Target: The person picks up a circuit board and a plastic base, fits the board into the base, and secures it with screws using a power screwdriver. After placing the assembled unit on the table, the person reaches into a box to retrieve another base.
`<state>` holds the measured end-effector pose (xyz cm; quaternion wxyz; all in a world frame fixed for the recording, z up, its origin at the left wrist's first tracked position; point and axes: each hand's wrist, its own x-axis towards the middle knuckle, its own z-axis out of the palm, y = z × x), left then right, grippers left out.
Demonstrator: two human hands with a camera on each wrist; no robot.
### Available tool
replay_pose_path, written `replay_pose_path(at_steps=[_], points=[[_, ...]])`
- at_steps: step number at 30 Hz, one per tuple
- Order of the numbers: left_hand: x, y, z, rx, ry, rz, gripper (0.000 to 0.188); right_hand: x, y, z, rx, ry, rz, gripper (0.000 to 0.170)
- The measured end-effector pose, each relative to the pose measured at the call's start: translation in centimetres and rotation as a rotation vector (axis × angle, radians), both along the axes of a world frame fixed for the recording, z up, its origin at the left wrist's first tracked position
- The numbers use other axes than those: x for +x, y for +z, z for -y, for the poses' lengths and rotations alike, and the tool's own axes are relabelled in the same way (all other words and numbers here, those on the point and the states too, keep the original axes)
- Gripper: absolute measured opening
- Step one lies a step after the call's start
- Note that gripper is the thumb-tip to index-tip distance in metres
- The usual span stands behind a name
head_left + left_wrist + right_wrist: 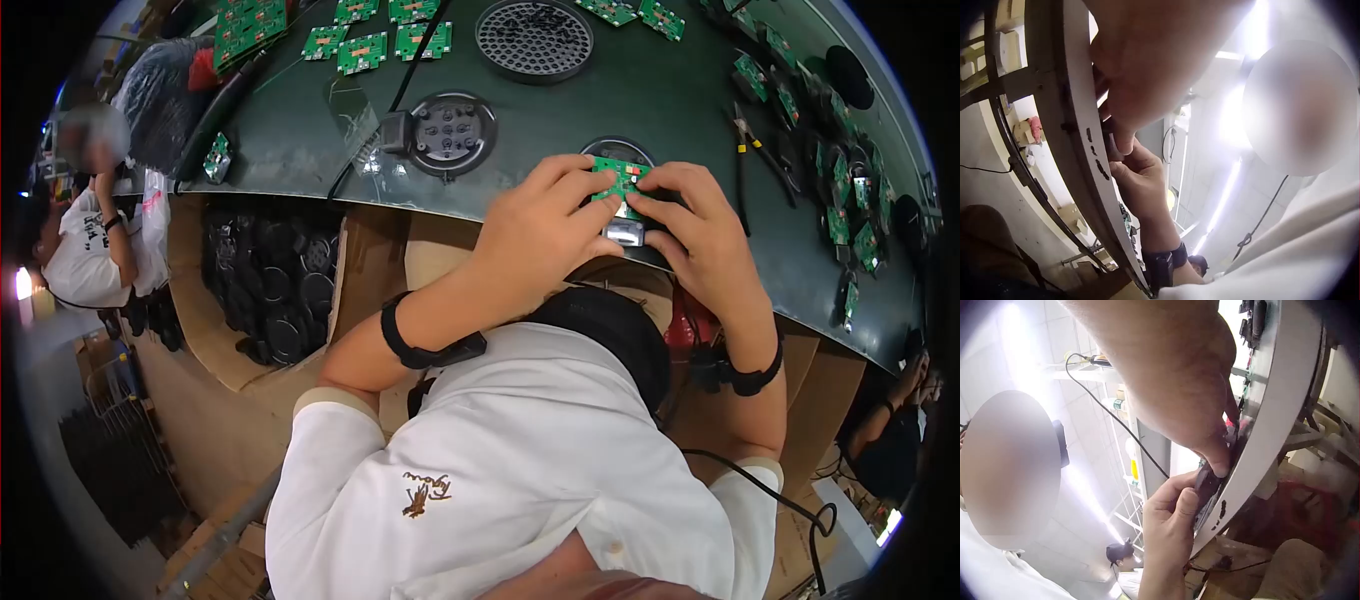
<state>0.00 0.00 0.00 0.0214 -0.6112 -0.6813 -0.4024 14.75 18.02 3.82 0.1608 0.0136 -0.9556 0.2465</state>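
At the table's front edge, my left hand (550, 215) and my right hand (705, 225) pinch a small green circuit board (630, 176) from its two sides. A shiny silver rectangular part (624, 233) shows below the board between both thumbs. Behind the board, the rim of a black round housing (617, 143) peeks out, mostly covered by the board and fingers. In the left wrist view, the right hand (1141, 184) meets the left close to the table edge. The right wrist view shows the left hand's thumb (1186, 503) against a dark part.
Left of the hands lies another black round housing (447, 130). A round tray (533, 70) of small dark parts stands behind. Green boards (362, 52) lie at the back. Yellow-handled pliers (742, 150) and piled boards (840, 225) are rightward. A carton (195, 335) holds black housings below.
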Motion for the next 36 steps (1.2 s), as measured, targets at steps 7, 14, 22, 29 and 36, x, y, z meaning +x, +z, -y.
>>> replay_pose_path(at_steps=[7,14,22,29,36], points=[[-0.7,-0.6,-0.2,0.039,-0.028,-0.015,0.046,-0.3,0.0,-0.4,-0.072,-0.002,0.004,0.045],[-0.5,-0.2,-0.1,0.037,-0.026,0.008,0.045,-0.3,1.2,0.0,-0.158,-0.008,0.043,0.052],[-0.5,0.3,0.1,0.024,-0.024,0.071,0.046,-0.4,0.7,0.1,-0.054,-0.014,0.069,0.053],[-5.0,3.5,2.0,0.134,0.196,0.183,0.02,-1.3,2.7,0.5,-0.015,-0.003,0.128,0.055],[-20.2,3.4,1.8,-0.123,0.604,-0.115,0.028,-5.0,3.1,-2.8,-0.137,-0.177,-0.004,0.041]])
